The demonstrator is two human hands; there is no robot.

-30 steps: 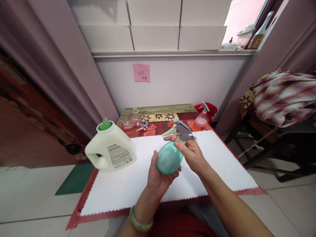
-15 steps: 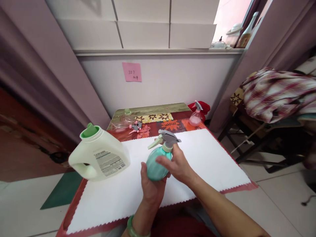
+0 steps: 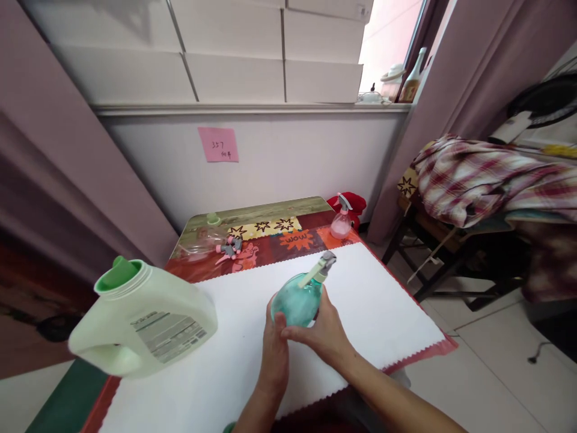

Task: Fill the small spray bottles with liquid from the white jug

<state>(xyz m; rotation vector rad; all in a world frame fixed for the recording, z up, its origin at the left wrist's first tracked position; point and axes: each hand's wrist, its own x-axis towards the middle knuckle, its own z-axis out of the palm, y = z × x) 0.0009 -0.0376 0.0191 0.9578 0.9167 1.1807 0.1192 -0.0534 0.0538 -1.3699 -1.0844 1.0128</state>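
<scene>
A teal spray bottle [image 3: 295,300] with a grey and pale green trigger head [image 3: 322,267] is held above the white mat [image 3: 238,361], its top tilted to the right. My left hand [image 3: 274,349] cups the bottle's lower left side. Around its right side wraps my right hand [image 3: 322,334], the thumb reaching across to the left thumb. Most of the fingers are hidden behind the bottle. Left of both hands stands a big pale green jug [image 3: 166,294] with its mouth open and a green spout inside.
At the back left of the table lie clear bottles [image 3: 201,243] and grey-and-pink spray heads [image 3: 229,248], with a green cap [image 3: 213,219] behind. A pink spray bottle [image 3: 341,222] stands at the back right. A stool with a plaid cloth [image 3: 473,174] is to the right.
The teal bottle has turned and tipped to the right. My right hand has slid from near its neck down to its body. The whole view has shifted slightly.
</scene>
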